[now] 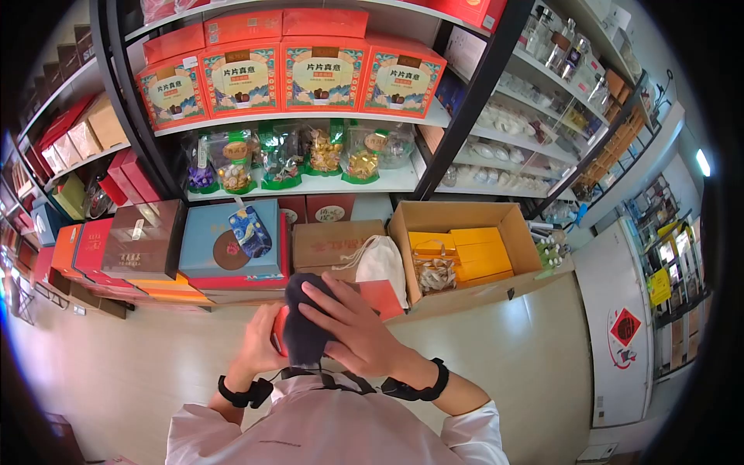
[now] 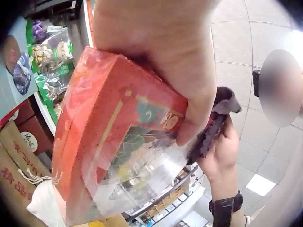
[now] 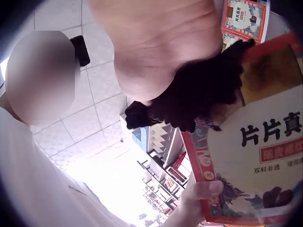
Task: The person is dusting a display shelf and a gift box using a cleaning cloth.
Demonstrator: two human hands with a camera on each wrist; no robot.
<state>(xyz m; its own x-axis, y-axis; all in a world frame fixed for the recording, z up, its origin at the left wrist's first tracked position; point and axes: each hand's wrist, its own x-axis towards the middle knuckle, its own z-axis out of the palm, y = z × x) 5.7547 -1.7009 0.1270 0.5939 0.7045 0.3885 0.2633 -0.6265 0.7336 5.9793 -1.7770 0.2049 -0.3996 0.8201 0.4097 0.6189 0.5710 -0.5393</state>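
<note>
My left hand (image 1: 262, 341) grips a red box (image 2: 90, 127) by its edge, with the thumb lying over the printed, glossy face. That face shows a pale label with Chinese characters (image 3: 270, 132) in the right wrist view. A dark cloth (image 1: 306, 329), bunched and ruffled at its edges, is in my right hand (image 1: 360, 333). The fingers spread over the cloth, with the thumb at its lower side. In the right wrist view the cloth (image 3: 203, 90) lies against the upper left of the box's face. From the head view, the cloth hides most of the box.
Similar red boxes (image 1: 322, 77) line the shelf ahead, above bagged sweets (image 1: 325, 151). Below stand a blue box (image 1: 225, 256), a white drawstring bag (image 1: 381, 267) and an open carton (image 1: 531, 256) containing yellow boxes (image 1: 484, 256). A white cabinet (image 1: 612, 310) is at the right.
</note>
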